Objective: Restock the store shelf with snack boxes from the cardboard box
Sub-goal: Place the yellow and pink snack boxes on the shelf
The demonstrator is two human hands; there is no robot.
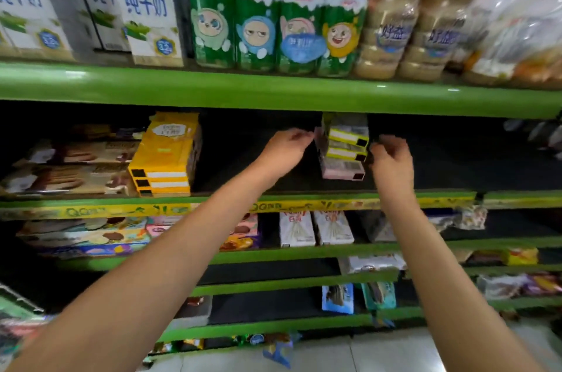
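Note:
A small stack of snack boxes [345,148], green-and-white ones over a pink one, sits toward the back of the second shelf [273,202]. My left hand [287,151] is at the stack's left side, its fingertips pinching a pink box edge. My right hand [390,160] is at the right side, curled fingers against the boxes. Motion blur hides the exact grip. The cardboard box is out of view.
A stack of yellow boxes [165,158] and brown biscuit boxes [67,169] fill the left of the same shelf. Milk cartons [146,6] and green drink packs [273,15] stand on the shelf above. Lower shelves hold white stick-snack boxes [316,228] and packets.

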